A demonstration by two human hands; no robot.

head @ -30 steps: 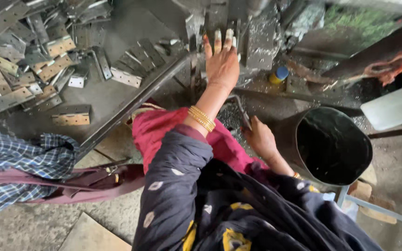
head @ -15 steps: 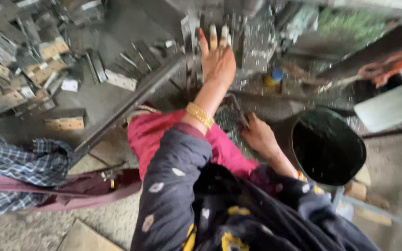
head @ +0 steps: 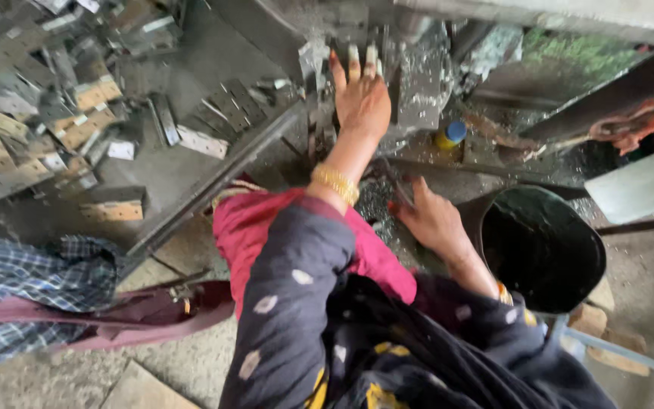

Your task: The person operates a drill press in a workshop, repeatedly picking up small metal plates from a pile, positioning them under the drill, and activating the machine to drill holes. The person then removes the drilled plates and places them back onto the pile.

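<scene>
My left hand (head: 361, 98) reaches up to a grey metal machine part (head: 418, 83), fingers stretched flat against it and slightly apart. A gold bangle (head: 334, 183) sits on that wrist. My right hand (head: 433, 220) is lower, beside a heap of shiny metal shavings (head: 376, 201), with its fingers closed around a thin dark metal strip (head: 403, 185). A red cloth (head: 251, 227) covers my lap below both hands.
Several flat metal brackets (head: 47, 129) lie piled at upper left, with a long steel bar (head: 221, 182) running diagonally beside them. A black bucket (head: 543, 250) stands at right. A small yellow bottle with a blue cap (head: 450, 135) sits near the machine. A checked cloth (head: 24, 280) lies at left.
My left hand has crept slightly higher on the machine part. The right hand stays by the shavings, and the view has shifted a little.
</scene>
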